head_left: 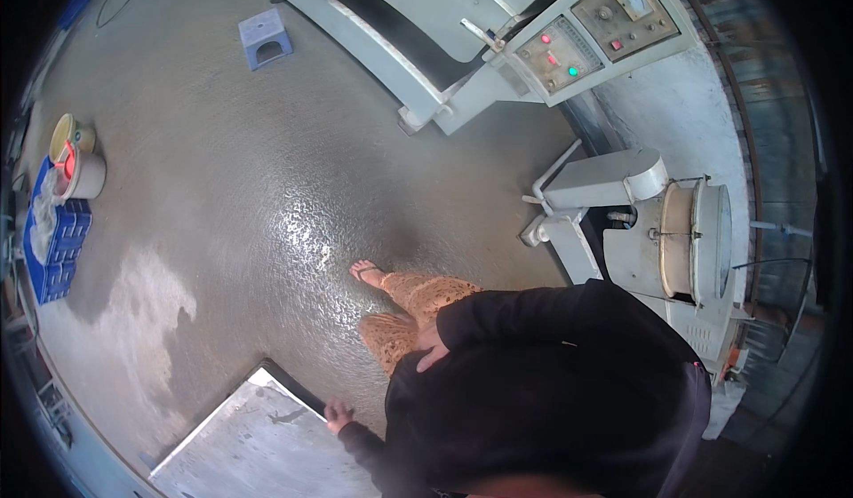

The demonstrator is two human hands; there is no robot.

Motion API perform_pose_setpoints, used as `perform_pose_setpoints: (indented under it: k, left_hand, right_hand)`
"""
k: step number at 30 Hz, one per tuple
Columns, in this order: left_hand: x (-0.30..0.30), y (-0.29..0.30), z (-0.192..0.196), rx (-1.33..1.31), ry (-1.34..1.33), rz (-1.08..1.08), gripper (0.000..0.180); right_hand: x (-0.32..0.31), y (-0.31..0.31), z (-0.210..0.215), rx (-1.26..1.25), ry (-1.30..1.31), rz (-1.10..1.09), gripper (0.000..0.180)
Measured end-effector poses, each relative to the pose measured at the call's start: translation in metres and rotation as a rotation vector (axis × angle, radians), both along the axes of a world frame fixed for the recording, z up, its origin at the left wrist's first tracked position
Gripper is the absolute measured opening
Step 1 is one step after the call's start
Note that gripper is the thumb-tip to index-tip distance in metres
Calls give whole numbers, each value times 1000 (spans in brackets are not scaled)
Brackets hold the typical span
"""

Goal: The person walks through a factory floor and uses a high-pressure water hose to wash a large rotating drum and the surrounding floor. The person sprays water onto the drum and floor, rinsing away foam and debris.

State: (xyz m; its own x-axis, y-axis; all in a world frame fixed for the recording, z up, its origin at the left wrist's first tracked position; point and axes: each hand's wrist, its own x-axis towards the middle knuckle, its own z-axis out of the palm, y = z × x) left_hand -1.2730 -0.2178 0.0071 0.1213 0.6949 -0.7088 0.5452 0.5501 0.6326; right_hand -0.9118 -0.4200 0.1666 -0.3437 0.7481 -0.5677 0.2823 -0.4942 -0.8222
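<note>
My left hand point(338, 415) is beside the edge of a flat, pale grey-white surface point(267, 436) with a dark rim. Its fingers look slightly apart, with nothing visible in them; whether it touches the edge I cannot tell. Against my brown patterned trousers point(435, 292), at the thigh, rests my right hand point(431, 347), thumb spread and nothing seen in it. Part of that hand is hidden by the dark sleeve. My bare foot in a flip-flop point(366, 272) stands on the wet floor point(231, 178).
A large pale machine point(373, 49) with a lit control panel point(560, 58) stands at the far side. Right of me is a machine with a round drum point(680, 240). A small bluish stool point(265, 38), a blue crate point(67, 245) and a white bucket point(86, 178) are leftward.
</note>
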Motion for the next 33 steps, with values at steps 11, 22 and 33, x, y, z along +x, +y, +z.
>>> perform_pose_setpoints:
  k: [11,22,33]
  left_hand:
    - [45,150,-12,-366,365,-324,28]
    - [153,499,-20,-312,368,-593,41]
    - [489,590,-12,662,693,-937,64]
  right_hand:
    - [56,146,-16,248,-81,-496,54]
    - [181,300,-2,343,-377,-1471,26]
    - [316,316,-7,562,-1479,-1317,56]
